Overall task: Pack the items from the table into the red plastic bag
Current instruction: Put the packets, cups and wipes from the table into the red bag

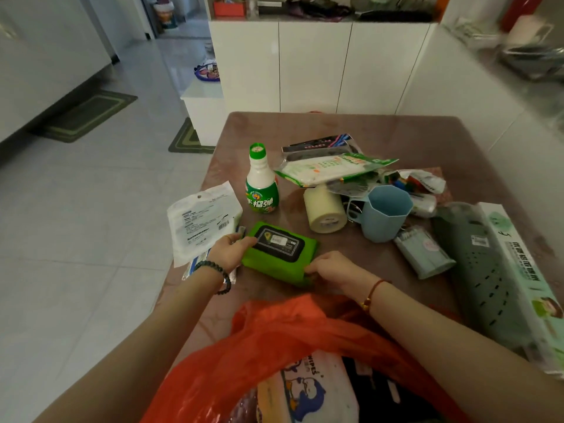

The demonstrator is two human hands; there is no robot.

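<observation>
Step in hand: green wipes pack (279, 254), flat on desk (396, 132) at frame centre, being grasped. Left end held by curled fingers of left hand (227, 250); near right corner pinched by right hand (328, 268). Red plastic bag (274, 337) open, bottom centre. Next, as judged: pack to be lifted, then lowered into bag mouth.
</observation>
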